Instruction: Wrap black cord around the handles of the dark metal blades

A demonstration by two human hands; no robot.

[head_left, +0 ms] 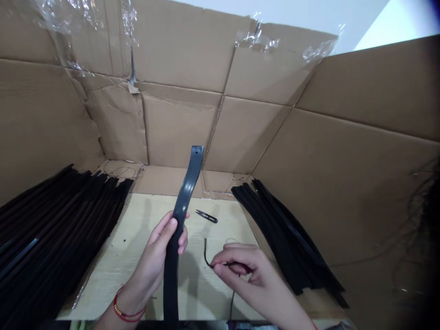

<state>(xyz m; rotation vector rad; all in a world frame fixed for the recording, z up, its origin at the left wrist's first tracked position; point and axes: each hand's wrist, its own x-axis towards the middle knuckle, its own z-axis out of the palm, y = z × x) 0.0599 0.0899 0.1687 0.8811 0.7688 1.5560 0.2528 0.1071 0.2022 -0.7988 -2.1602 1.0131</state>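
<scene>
Strap in my left hand, cord in my right, the cord's tip apart from the punched end.
From my remote seat I see the left hand [156, 251] pinching the black strap [186, 190] between thumb and fingers, its long axis running away from me, far end leaning right, with a small hole [196, 153] there. My right hand [245, 270] pinches a thin dark cord [205, 251], its tip pointing up, right of the strap and nearer me than the hole; the left hand is the closer one to that hole. Both sit above the tabletop [129, 261], and the snips [206, 216] lie just beyond, right of the strap.
</scene>
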